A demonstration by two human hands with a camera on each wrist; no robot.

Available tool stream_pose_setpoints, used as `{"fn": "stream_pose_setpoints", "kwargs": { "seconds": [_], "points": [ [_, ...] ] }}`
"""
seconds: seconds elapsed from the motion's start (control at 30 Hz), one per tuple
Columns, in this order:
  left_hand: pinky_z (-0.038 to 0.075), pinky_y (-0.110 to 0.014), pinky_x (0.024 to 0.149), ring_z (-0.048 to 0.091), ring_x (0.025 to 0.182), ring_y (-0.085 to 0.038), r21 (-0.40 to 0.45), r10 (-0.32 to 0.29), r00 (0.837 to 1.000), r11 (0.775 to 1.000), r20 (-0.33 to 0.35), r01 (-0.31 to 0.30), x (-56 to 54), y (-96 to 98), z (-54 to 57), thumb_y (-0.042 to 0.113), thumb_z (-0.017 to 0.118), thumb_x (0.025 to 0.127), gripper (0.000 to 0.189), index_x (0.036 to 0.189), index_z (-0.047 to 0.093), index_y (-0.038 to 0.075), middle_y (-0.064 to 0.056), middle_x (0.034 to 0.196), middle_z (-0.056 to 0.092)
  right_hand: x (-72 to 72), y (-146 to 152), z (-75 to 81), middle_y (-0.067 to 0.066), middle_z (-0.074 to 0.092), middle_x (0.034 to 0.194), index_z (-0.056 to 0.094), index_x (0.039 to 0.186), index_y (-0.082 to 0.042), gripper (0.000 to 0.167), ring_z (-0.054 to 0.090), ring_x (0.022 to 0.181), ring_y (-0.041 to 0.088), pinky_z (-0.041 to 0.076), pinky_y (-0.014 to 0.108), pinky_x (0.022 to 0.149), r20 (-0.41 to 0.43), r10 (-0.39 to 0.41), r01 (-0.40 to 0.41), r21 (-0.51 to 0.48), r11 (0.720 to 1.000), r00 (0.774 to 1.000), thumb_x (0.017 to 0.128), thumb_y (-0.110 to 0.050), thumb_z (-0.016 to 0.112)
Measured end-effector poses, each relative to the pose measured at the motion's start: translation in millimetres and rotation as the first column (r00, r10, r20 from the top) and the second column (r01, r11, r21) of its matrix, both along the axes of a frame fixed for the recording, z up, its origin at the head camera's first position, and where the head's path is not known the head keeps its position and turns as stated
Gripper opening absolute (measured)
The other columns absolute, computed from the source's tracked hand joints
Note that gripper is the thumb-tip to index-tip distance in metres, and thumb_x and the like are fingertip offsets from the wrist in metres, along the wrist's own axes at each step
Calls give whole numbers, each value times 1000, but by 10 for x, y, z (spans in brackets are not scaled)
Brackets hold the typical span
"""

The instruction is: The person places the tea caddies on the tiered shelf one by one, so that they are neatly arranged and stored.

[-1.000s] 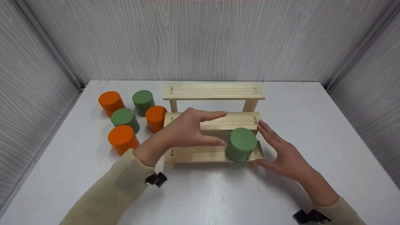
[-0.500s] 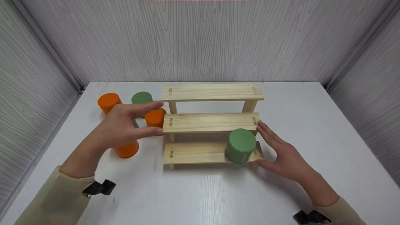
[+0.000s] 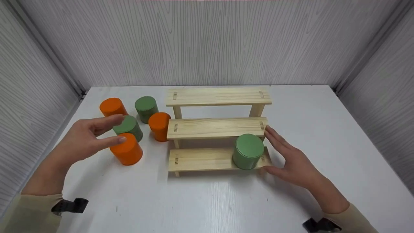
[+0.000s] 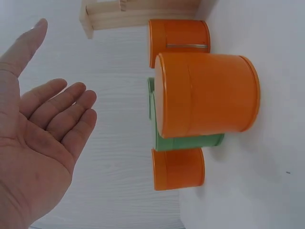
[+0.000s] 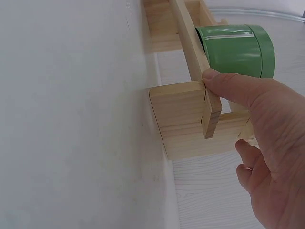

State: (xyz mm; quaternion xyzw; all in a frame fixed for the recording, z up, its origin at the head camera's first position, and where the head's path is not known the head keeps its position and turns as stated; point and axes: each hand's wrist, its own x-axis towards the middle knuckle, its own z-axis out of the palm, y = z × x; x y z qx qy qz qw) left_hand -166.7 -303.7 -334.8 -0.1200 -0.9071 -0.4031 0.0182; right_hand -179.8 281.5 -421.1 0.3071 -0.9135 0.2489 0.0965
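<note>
A person's left hand [image 3: 85,139] hovers at the left of a white desk [image 3: 194,204], thumb spread well apart from straight-to-loosely bent fingers, grasping nothing. In the head view, its thumb tip covers part of the lid of the front orange canister [image 3: 128,154], while its fingers overlap the edge of the middle green canister [image 3: 132,127] and hide the lower part of the rear orange canister [image 3: 111,106]; the left wrist view shows the hand apart from them all. There, the rear green canister [image 3: 147,111] shrinks to a sliver, and the wooden rack [image 3: 200,160] is cropped at the top. The inner orange canister [image 3: 158,125] slips slightly behind the rack's middle step.

The right hand [image 3: 294,163] spreads wide at the rack's right end, gripping no canister, its thumb resting on the lowest step's edge. Its fingers extend toward the middle step's end; how firmly they touch cannot be told. The shelved green canister [image 3: 248,151] stands upright on the lowest step, near that thumb, masking part of the board. Both sleeves [image 3: 351,218] run out of frame.
</note>
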Motion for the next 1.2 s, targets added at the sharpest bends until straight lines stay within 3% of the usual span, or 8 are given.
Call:
{"fn": "stream_pose_setpoints", "kwargs": {
  "seconds": [0.2,0.53,0.57,0.67,0.8,0.9,1.07,1.2],
  "points": [
    [45,-4,94,55,138,-45,-12,25,996,1000,87,-24,-5,-194,-152,31,84,95,69,154,56,6,-17,152,58,2,-10,16,-6,20,177,23,171,-22,117,32,156,16,48,47,112,1,9,-9,0,1000,1000,80,-18,96],
    [45,-5,92,51,141,-48,-54,73,981,996,178,-64,-23,-354,-340,44,83,94,80,158,51,7,-16,157,54,0,-14,12,-5,21,176,24,171,-20,117,33,156,18,49,49,110,-16,13,-13,3,1000,1000,79,-17,96],
    [46,-6,93,51,142,-47,-63,77,979,996,189,-66,-24,-365,-358,46,82,94,82,159,50,7,-16,157,54,-3,-12,5,-4,22,176,25,171,-18,117,33,156,18,50,49,109,-31,19,-19,2,1000,999,78,-16,96],
    [52,-28,104,50,143,-47,-89,88,971,994,223,-69,-32,-389,-420,50,81,94,86,160,47,7,-17,158,52,-9,-8,-8,-2,24,176,27,170,-16,116,35,155,17,52,48,106,-61,35,-35,-3,999,998,78,-16,97],
    [44,-55,111,48,144,-48,-105,92,963,992,254,-67,-37,-385,-489,53,79,94,89,161,45,4,-19,160,49,-9,-8,-7,-3,24,176,26,170,-17,116,35,155,17,52,48,107,-52,33,-34,-7,999,998,79,-17,97],
    [44,-55,111,47,144,-49,-103,84,961,993,263,-59,-39,-371,-526,53,80,94,91,161,44,4,-21,161,47,-6,-8,-7,-3,24,176,26,171,-18,116,35,155,17,49,41,112,-48,24,-24,-5,1000,999,79,-18,96],
    [44,-54,111,47,144,-50,-99,78,960,994,267,-53,-44,-359,-575,52,82,92,93,161,44,4,-23,161,47,-7,-9,-12,-3,25,176,27,170,-17,116,36,155,18,30,21,122,-54,28,-28,-15,999,998,78,-17,97],
    [44,-52,110,47,144,-49,-99,80,960,994,269,-55,-40,-339,-583,52,83,91,95,161,43,2,-24,161,46,-12,-5,-12,-3,24,176,27,170,-18,116,35,155,18,41,30,118,-62,25,-25,-7,1000,998,78,-19,97]
  ]
}}
